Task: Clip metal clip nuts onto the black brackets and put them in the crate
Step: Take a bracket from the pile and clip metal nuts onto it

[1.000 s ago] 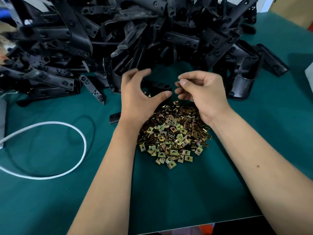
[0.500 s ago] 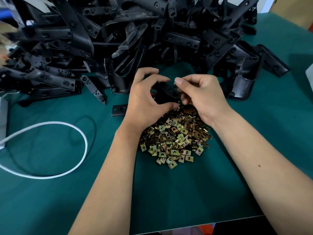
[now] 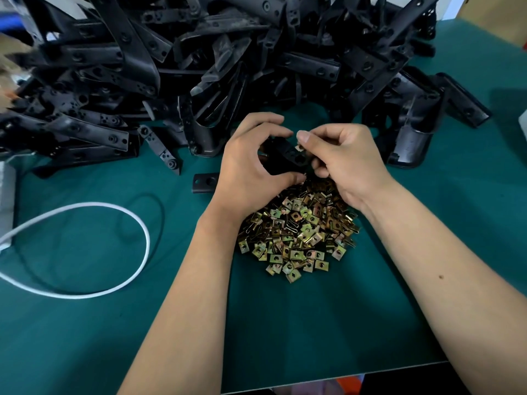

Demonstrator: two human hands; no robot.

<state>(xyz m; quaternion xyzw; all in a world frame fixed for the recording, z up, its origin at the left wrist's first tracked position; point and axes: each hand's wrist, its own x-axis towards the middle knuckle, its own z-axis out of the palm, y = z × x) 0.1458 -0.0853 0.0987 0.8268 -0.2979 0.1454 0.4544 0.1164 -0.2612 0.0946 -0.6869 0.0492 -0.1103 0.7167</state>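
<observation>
Two hands meet just past the far edge of the clip pile (image 3: 296,232): left hand (image 3: 251,169) grips a black bracket (image 3: 288,155), right hand (image 3: 342,163) pinches a clip (image 3: 300,148) against its end. Huge bracket heap (image 3: 228,58) sits behind.

Two hands (image 3: 251,166), one cable (image 3: 85,292), uncountable brackets (image 3: 199,67) and nuts (image 3: 299,238).

We see a small black bracket (image 3: 288,155) held tilted above the heap of brassy clip nuts (image 3: 299,232), one clip nut (image 3: 300,148) at its edge, behind them the bracket pile (image 3: 228,67).
</observation>
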